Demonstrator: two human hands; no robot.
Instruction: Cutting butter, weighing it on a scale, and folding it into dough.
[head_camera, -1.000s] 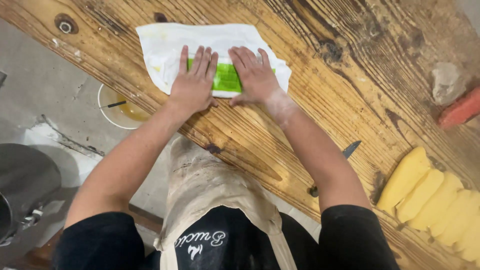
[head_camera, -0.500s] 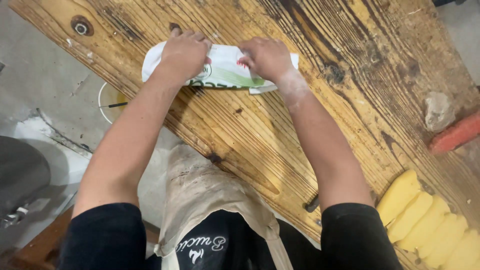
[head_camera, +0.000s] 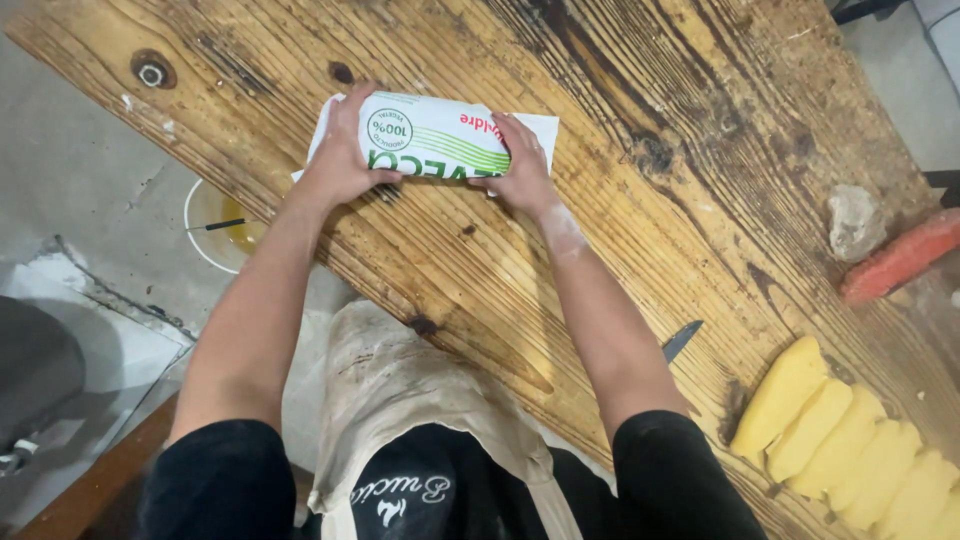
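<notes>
Both hands are closed around a white paper-wrapped bundle with green print (head_camera: 432, 140), one at each end: the left hand (head_camera: 345, 155) curls over its left end with the fingers wrapped on top, and the right hand (head_camera: 520, 160) clamps the right end, thumb toward the body. The grip on each side is shut on the paper, and the bundle lies on the rough, dark-grained wooden plank counter (head_camera: 640, 230), toward its far left part, with a flat flap of paper sticking out past the right hand.

Well apart, at the counter's right edge, lie a row of peeled yellow wedge-shaped pieces (head_camera: 850, 440), a long orange carrot-like root (head_camera: 900, 258) and a pale grey lump (head_camera: 853, 220). A dark knife tip (head_camera: 682, 340) shows just beside the right forearm; its handle is hidden. Below the counter, on the grey floor, stands a round white bowl holding what seems to be yellowish liquid (head_camera: 220, 215).
</notes>
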